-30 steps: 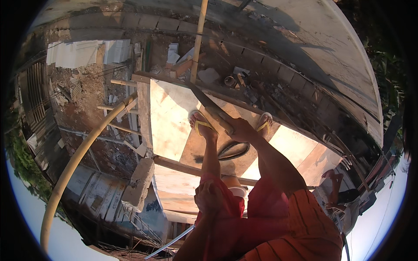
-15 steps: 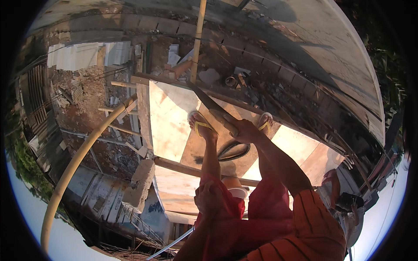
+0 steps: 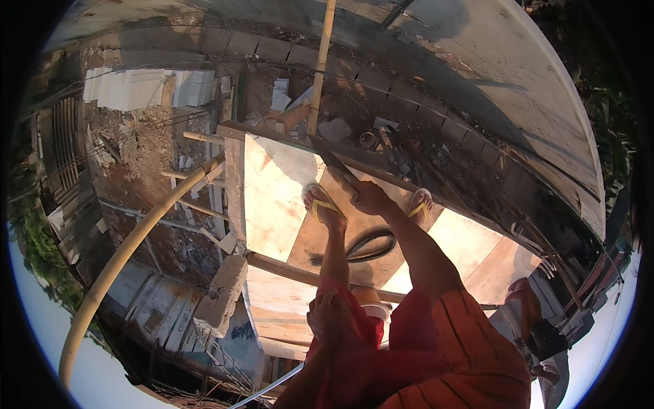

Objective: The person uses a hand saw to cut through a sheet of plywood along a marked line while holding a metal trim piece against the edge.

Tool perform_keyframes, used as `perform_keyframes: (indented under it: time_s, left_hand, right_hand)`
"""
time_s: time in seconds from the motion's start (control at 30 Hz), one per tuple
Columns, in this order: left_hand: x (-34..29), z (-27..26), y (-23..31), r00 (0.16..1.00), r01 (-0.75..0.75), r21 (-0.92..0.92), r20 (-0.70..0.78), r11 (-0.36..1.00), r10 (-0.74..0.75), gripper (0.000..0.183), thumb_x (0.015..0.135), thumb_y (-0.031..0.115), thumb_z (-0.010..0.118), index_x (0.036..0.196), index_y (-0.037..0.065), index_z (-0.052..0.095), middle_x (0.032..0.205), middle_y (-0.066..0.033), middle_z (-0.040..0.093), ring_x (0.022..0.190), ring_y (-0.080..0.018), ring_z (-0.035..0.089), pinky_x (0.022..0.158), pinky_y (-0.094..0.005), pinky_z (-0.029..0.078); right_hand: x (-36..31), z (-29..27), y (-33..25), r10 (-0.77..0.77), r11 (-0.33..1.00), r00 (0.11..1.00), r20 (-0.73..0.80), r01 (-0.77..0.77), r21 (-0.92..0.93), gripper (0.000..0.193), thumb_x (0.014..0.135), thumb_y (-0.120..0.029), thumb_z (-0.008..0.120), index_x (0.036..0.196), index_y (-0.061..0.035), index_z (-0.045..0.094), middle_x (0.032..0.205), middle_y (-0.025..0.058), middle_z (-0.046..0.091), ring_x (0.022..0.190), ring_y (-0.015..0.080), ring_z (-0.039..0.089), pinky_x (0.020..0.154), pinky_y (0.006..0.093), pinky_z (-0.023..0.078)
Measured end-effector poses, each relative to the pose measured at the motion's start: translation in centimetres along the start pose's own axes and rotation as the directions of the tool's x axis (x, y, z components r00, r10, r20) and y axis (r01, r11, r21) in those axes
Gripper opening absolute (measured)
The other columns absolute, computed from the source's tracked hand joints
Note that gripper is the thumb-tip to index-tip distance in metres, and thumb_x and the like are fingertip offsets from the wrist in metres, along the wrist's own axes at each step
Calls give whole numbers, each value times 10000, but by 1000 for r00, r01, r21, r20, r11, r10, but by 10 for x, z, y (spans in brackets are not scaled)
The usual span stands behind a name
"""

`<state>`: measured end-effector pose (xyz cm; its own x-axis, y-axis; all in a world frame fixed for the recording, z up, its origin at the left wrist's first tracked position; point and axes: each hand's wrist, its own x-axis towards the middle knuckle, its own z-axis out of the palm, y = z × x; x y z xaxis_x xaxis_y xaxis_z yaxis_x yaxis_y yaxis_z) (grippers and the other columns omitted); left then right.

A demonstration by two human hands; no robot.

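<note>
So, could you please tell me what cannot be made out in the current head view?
Head view: the grip of the long tool, covered by the right hand.
Head view: the left hand's palm, turned away against the red shorts.
Head view: the rest of the left arm, cut off by the lower edge.
Head view: what the other person is doing, too small near the right rim.

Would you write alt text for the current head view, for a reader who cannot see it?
A person's right hand grips a long, dark tool above sunlit boards; the left hand rests on the left leg. A dark coil lies on the boards; a bamboo pole shows at left.
</note>
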<state>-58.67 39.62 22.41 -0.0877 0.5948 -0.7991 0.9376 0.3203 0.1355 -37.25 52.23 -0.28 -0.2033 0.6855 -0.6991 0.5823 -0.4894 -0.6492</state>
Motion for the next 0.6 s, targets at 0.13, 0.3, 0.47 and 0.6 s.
perform_keyframes:
  time_s: [0.13, 0.3, 0.47, 0.6]
  left_hand:
    - [-3, 0, 0, 999, 35, -28, 28, 999, -34, 335, 840, 271, 598, 1128, 121, 682, 1183, -132, 665, 1142, -343, 584, 966, -473, 464]
    - [-8, -5, 0, 982, 182, -24, 57, 983, -180, 340, 838, 284, 607, 1140, 149, 685, 1182, -111, 666, 1160, -334, 570, 955, -473, 452]
    - [7, -14, 2, 998, 48, -166, -20, 985, -53, 276, 864, 272, 600, 1102, 154, 676, 1129, -94, 677, 1114, -302, 593, 911, -484, 460]
    - [4, -19, -4, 986, 149, -186, -49, 971, -161, 269, 891, 285, 570, 1084, 131, 676, 1116, -121, 682, 1090, -319, 618, 941, -466, 458]
  right_hand:
    - [0, -1, -22, -58, 998, 998, -12, 58, -3, 720, 806, -180, 657, 1477, -127, 402, 1026, 221, 681, 957, 395, 659, 812, 472, 525]
    - [-34, -6, -38, -154, 988, 988, 18, 154, -13, 664, 786, -207, 650, 1417, -131, 458, 1070, 207, 682, 1011, 402, 646, 881, 509, 518]
    - [6, -8, -19, 34, 977, 960, -279, 26, 209, 449, 793, -180, 697, 1218, -48, 633, 1047, 209, 690, 982, 329, 670, 856, 431, 502]
    - [-85, -41, -35, 140, 825, 958, -249, 26, 565, 267, 886, -98, 695, 1137, -37, 627, 795, -20, 580, 673, 54, 548, 537, 244, 425]
